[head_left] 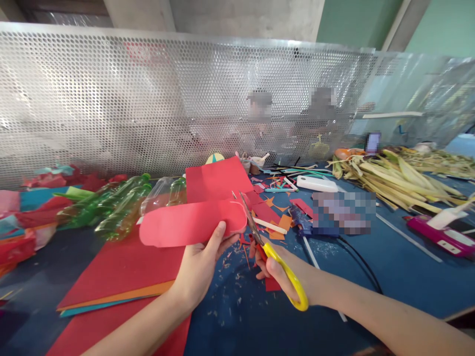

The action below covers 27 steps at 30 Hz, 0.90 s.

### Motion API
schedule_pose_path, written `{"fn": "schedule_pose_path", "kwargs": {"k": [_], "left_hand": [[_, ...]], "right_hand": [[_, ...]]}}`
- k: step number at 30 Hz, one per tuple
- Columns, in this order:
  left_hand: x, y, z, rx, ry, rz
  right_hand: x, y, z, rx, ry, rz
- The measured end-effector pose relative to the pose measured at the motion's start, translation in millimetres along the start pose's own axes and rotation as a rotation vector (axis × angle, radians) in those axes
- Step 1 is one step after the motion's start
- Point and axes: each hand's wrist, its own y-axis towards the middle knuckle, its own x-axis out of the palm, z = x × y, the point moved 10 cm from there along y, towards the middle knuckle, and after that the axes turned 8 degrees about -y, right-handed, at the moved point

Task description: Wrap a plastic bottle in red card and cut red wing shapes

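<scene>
My left hand (200,259) pinches the lower edge of a long red paper strip with rounded ends (185,223), held up over the blue table. My right hand (282,272) grips yellow-handled scissors (276,259); the blades (249,217) point up and left and meet the strip's right end. Small red and orange paper scraps (276,225) lie on the table just behind the scissors.
Red, orange and teal paper sheets (122,277) lie at lower left. Green plastic bottles (111,210) lie behind them. A blue glue gun (300,222) with a black cord, a pile of dried leaves (401,178) and a pink tool (441,235) sit to the right. A perforated metal screen (148,99) closes the back.
</scene>
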Motion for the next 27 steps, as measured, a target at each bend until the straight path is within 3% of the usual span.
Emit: {"fn": "schedule_pose_path", "kwargs": {"k": [19,27], "left_hand": [[-3.3,-4.4,-1.2,0.014,0.040,0.008],[-0.6,-6.5,-1.7,0.007,0.019,0.006]], "right_hand": [[1.4,-0.5,-0.6,-0.017,0.019,0.004],[4.4,1.8,-5.9,-0.028,0.166,0.001]]}}
